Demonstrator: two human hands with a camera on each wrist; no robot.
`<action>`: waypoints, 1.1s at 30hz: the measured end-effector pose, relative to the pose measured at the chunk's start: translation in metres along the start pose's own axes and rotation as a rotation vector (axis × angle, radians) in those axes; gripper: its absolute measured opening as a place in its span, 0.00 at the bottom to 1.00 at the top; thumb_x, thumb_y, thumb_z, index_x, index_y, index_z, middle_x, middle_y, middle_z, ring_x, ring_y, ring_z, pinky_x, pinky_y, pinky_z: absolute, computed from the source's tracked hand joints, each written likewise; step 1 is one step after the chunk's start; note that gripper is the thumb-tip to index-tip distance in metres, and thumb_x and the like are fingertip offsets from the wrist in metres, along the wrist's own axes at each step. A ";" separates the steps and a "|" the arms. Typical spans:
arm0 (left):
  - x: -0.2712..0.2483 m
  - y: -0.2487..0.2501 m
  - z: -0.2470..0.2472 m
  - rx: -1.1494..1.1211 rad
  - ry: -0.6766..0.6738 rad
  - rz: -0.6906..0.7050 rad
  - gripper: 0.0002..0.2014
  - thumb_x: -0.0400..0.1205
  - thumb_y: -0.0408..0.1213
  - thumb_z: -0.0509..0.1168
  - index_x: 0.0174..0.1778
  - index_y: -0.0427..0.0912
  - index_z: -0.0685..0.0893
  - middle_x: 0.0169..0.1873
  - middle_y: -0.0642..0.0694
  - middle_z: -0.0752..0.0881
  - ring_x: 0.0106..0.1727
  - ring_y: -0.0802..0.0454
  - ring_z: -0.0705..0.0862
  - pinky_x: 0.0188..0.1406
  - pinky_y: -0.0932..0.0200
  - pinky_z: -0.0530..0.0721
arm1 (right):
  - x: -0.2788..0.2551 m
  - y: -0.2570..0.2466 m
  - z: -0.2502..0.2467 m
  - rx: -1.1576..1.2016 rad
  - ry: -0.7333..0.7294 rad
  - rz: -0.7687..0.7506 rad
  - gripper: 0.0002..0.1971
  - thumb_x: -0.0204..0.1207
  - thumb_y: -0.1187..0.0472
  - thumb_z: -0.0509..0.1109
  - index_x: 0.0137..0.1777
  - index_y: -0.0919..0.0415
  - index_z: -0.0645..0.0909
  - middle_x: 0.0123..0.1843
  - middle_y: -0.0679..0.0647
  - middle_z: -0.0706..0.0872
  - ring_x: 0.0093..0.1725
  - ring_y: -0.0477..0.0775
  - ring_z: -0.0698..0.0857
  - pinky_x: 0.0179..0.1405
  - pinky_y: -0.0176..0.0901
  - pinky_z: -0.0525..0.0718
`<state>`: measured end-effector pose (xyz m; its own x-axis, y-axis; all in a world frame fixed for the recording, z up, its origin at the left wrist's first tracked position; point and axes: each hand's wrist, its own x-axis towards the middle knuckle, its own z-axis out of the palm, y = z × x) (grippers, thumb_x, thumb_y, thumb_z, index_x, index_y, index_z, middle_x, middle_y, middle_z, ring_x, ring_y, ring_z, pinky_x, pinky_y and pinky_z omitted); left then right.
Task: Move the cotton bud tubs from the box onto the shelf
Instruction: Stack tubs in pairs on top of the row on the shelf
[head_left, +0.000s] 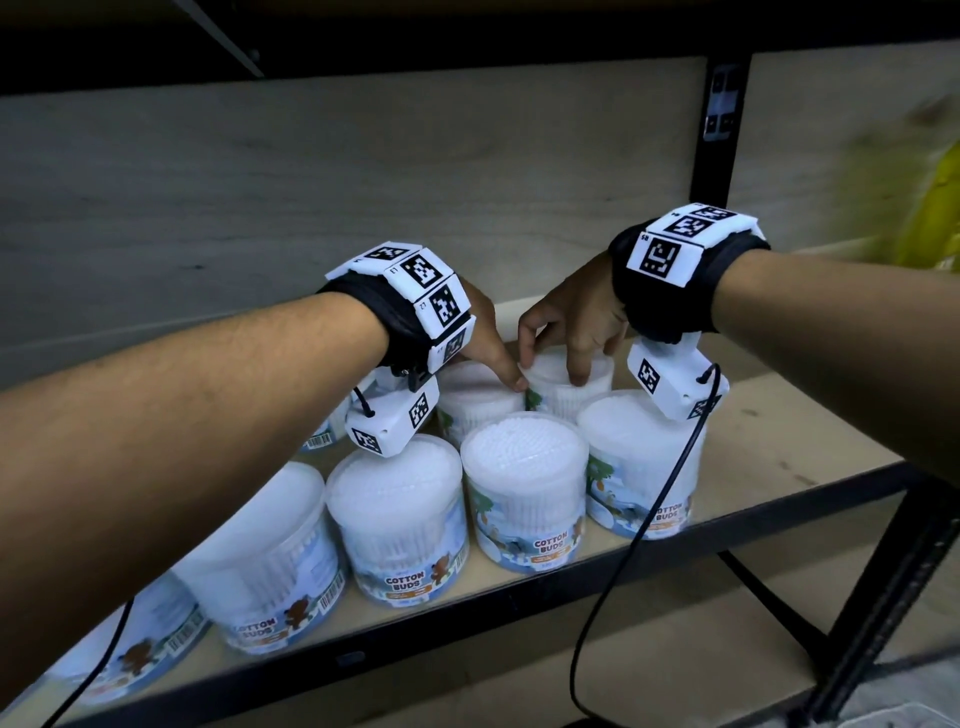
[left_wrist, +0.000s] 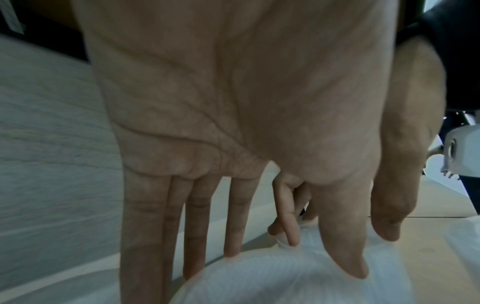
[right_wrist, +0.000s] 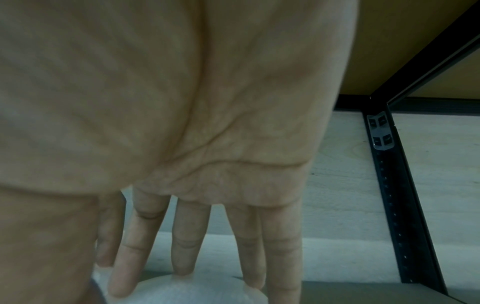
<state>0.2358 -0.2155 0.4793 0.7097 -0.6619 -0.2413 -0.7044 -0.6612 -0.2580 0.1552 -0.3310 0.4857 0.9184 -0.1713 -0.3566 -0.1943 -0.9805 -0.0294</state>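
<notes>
Several clear cotton bud tubs with white lids stand in rows on the wooden shelf (head_left: 769, 415). My left hand (head_left: 506, 371) reaches over the front rows to a back-row tub (head_left: 478, 397). In the left wrist view the left hand (left_wrist: 293, 265) has its fingers down behind that tub (left_wrist: 259, 286) and its thumb on the lid's near side. My right hand (head_left: 556, 364) arches over the neighbouring back-row tub (head_left: 571, 389) and grips its rim. The right hand (right_wrist: 116, 283) shows its fingertips down around this tub's lid (right_wrist: 187, 292). The box is out of view.
Front-row tubs (head_left: 524, 483) stand close under both wrists. A black upright post (head_left: 714, 130) stands at the back right, and something yellow (head_left: 914, 208) lies blurred beyond it. The shelf's right part is bare board. Black cables (head_left: 623, 561) hang from the wrist cameras over the front edge.
</notes>
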 end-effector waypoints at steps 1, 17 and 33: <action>-0.001 0.000 0.000 -0.009 -0.004 0.002 0.31 0.70 0.71 0.69 0.42 0.41 0.86 0.29 0.47 0.83 0.28 0.52 0.80 0.31 0.62 0.76 | -0.002 0.000 0.000 -0.007 0.005 0.000 0.26 0.72 0.64 0.79 0.67 0.42 0.78 0.66 0.43 0.82 0.67 0.57 0.84 0.38 0.35 0.86; -0.027 0.004 0.000 -0.089 -0.019 0.036 0.32 0.78 0.64 0.66 0.60 0.36 0.85 0.34 0.46 0.83 0.30 0.53 0.81 0.24 0.63 0.73 | -0.013 0.001 0.006 0.121 -0.034 0.011 0.25 0.73 0.72 0.65 0.63 0.43 0.82 0.72 0.50 0.82 0.54 0.55 0.80 0.47 0.46 0.88; -0.050 -0.058 0.005 -0.115 0.094 -0.032 0.29 0.79 0.61 0.67 0.68 0.43 0.82 0.64 0.44 0.83 0.52 0.49 0.81 0.34 0.68 0.75 | -0.002 -0.048 -0.011 0.012 0.214 0.016 0.19 0.80 0.57 0.70 0.70 0.46 0.78 0.67 0.50 0.82 0.59 0.52 0.84 0.34 0.34 0.78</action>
<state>0.2413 -0.1420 0.5016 0.7312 -0.6666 -0.1447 -0.6821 -0.7149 -0.1537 0.1663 -0.2842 0.4978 0.9672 -0.2044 -0.1510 -0.2123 -0.9765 -0.0374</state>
